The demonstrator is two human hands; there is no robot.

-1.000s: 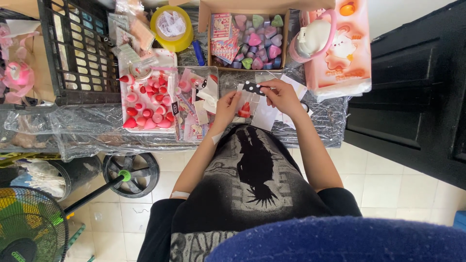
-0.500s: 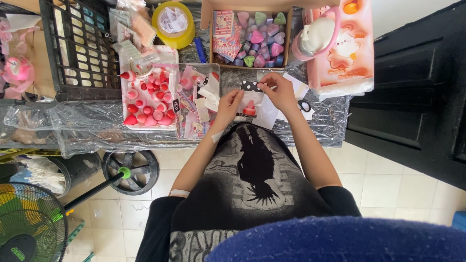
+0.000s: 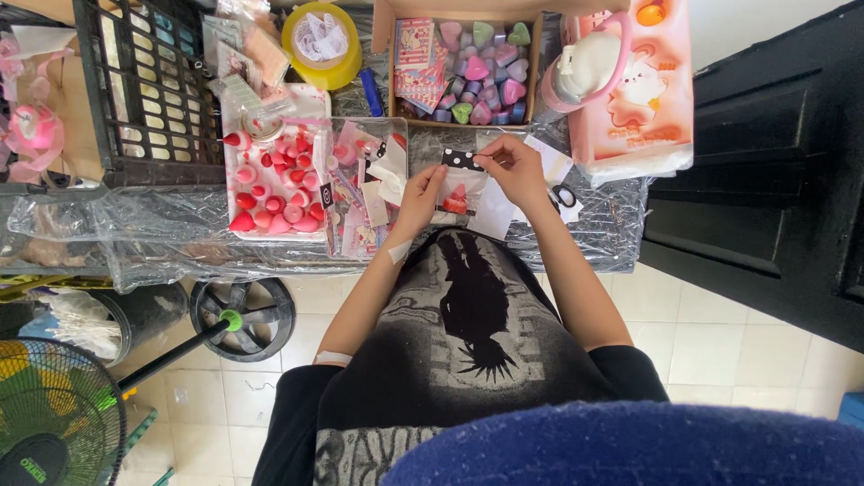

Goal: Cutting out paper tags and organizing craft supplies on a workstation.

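I see my left hand [image 3: 419, 193] and right hand [image 3: 515, 168] pinching a small clear packet [image 3: 459, 184] (red piece inside); heart-filled box [image 3: 468, 63] beyond.

A brown box [image 3: 385, 63] of little hearts [image 3: 490, 90] in pink, purple and green sits at the far edge of the table [image 3: 162, 225], with a yellow tub [image 3: 346, 67] just left of it and a pink box [image 3: 670, 99] near the far right corner. A white tray [image 3: 236, 229] of red and pink drops [image 3: 270, 193] lies near the front edge, and a black crate [image 3: 148, 99] stands to its left. A green fan [image 3: 54, 423] stands on the floor below the table's left end.
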